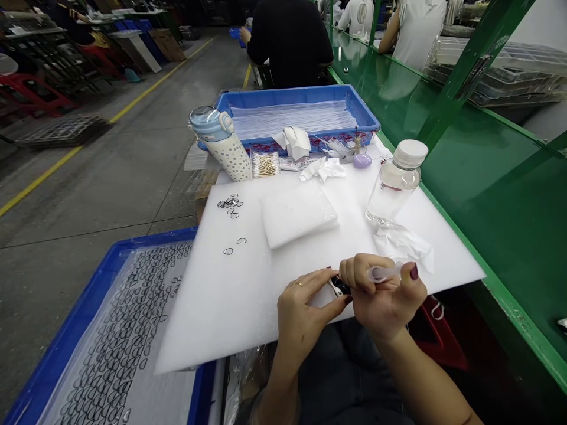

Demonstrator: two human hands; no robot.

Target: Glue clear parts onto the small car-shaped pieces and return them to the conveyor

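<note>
Piece (340, 286), small, black and white, over near edge of white board (239, 301), pinched by left hand (303, 304). Right hand (383, 304) curls round clear tube (381, 273). Black rings (231, 203) lie left on board.

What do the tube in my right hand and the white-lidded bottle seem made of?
The tube looks like smooth plastic, going by its milky translucence. The bottle has a transparent, glossy body with highlights: plastic or glass, I can't tell.

got a foam pad (299, 212) mid table (212, 307), rings (228, 203) left of it, bottle (392, 186) on its right, tumbler (225, 147) back left, tray (283, 98) behind
</note>
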